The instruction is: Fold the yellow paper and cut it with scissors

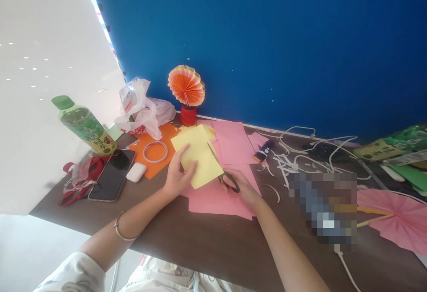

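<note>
My left hand [179, 172] grips a sheet of yellow paper [200, 154] by its left edge, thumb on top and the other fingers partly behind it. In my right hand [242, 185] is a pair of dark scissors [230, 180], fingers through the handles. Their blades lie along the right side of the yellow sheet; whether they are cutting into it I cannot tell. Beneath both hands several pink paper sheets [230, 143] are spread on the dark table [160, 234].
Left stand a green-capped drink bottle [85, 125], a phone [112, 175], a white case [136, 172] and a tape ring [155, 152] on orange paper [167, 134]. Behind is a folded paper fan [186, 86]. Right lie a glue stick [263, 150], paper scraps [283, 167], cables and a pink fan [396, 216].
</note>
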Demonstrator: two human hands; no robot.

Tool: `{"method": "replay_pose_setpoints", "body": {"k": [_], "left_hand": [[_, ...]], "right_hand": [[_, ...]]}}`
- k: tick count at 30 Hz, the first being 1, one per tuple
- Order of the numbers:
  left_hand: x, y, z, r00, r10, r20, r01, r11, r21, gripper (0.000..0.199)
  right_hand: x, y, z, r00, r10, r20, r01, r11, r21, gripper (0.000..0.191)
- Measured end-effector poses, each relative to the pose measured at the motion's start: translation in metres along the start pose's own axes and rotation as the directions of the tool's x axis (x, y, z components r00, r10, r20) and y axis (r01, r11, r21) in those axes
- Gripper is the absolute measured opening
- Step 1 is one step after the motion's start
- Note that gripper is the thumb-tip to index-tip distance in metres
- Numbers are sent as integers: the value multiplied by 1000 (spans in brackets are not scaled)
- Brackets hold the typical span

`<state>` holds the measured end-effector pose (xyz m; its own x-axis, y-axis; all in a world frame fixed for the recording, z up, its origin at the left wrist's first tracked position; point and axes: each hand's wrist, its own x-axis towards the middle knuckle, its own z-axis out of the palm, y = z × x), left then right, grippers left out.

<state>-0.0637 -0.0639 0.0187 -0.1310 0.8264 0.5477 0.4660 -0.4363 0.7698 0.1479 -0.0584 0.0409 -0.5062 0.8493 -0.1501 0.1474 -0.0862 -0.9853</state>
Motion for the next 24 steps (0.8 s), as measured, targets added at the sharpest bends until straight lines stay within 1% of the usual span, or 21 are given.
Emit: {"method": "replay_pose_setpoints", "body": {"k": [3,7,13,17,24], "left_hand": [[-1,0,1,1000,-12,3,12,1000,-17,49],[-3,0,2,997,-59,52,63,995,-82,49],[-5,-1,4,992,-109,64,117,982,-149,50],[-5,-3,5,988,-133,72,144,976,-164,52],[-5,-1,3,988,-133,81,144,978,-150,52]], "right_hand": [[0,-2,2,1000,-22,-5,21,1000,-10,35],[-1,-4,4,998,-59,-7,58,998,-19,35],[-1,-4,4,999,-46,-7,45,999,-26,32],[-1,-4,4,999,-40,-11,40,999,-14,33],[-1,-4,3,998,-56,-5,56,998,8,33]]}}
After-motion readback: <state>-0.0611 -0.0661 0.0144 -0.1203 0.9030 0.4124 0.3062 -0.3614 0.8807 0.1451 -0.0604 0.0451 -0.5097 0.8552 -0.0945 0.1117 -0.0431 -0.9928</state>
